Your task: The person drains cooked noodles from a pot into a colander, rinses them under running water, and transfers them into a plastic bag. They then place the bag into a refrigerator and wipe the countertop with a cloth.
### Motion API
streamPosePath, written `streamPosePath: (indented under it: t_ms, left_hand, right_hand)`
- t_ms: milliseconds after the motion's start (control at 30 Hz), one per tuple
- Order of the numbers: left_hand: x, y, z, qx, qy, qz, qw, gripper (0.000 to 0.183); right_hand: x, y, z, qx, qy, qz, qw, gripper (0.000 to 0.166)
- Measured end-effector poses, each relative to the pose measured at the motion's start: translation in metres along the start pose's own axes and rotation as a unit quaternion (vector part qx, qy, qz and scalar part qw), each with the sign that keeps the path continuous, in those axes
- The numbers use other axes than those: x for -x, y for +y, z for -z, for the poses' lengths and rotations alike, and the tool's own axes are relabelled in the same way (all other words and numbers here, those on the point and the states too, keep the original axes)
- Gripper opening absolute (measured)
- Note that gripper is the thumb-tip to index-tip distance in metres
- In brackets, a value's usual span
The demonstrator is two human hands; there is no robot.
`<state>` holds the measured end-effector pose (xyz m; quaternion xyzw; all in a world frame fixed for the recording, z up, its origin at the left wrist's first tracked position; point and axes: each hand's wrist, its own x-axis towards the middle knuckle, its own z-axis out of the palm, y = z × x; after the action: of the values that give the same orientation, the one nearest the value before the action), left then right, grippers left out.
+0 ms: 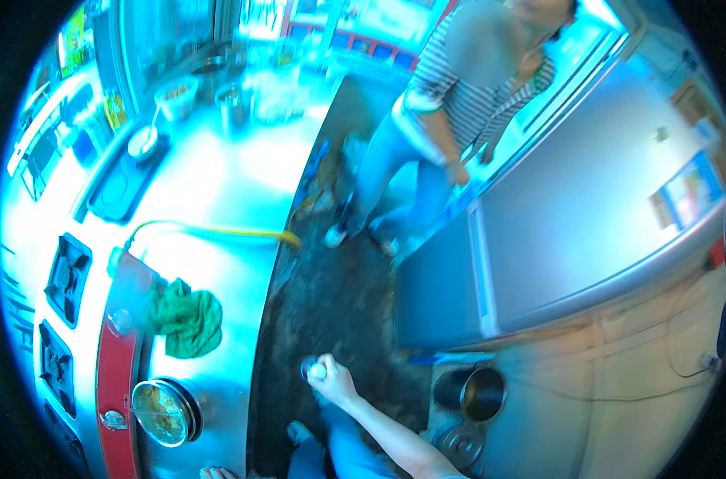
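My right hand is closed around a small pale object with a dark round part at its end; its exact kind cannot be told. It is held above the dark floor, to the right of the metal counter. Only the fingers of my left hand show at the bottom edge, at the counter's edge; whether they hold anything is hidden. Near the left hand, on the counter, stands a round metal pot with yellowish contents. Farther up lies a crumpled green cloth.
A person in a striped top stands ahead, beside a large metal cabinet. Gas burners line the counter's left, with a black tray beyond. A yellow hose crosses the counter's edge. An open metal pot stands at the right.
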<state>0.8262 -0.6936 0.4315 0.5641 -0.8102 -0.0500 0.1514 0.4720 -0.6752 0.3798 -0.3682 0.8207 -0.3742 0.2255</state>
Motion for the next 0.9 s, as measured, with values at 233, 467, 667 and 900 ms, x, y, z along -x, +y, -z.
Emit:
streamPosePath:
  t_ms: [233,467,667,900]
  left_hand:
    - [0.016,0.009,0.012,0.135,0.000,-0.026,0.991,0.027]
    - [-0.047,0.158,0.108,0.350,-0.062,-0.149,0.923,0.090]
    - [-0.100,0.226,0.149,0.363,-0.017,-0.173,0.915,0.080]
    - [-0.127,0.282,0.158,0.392,-0.046,-0.141,0.908,0.072]
  right_hand:
    - [0.056,-0.141,0.164,0.063,-0.076,0.054,0.994,0.030]
    - [0.095,-0.243,0.193,0.039,-0.091,0.180,0.979,0.031]
    - [0.076,-0.264,0.212,0.100,-0.020,0.345,0.933,0.029]
    - [0.023,-0.271,0.261,0.192,-0.026,0.437,0.878,0.026]
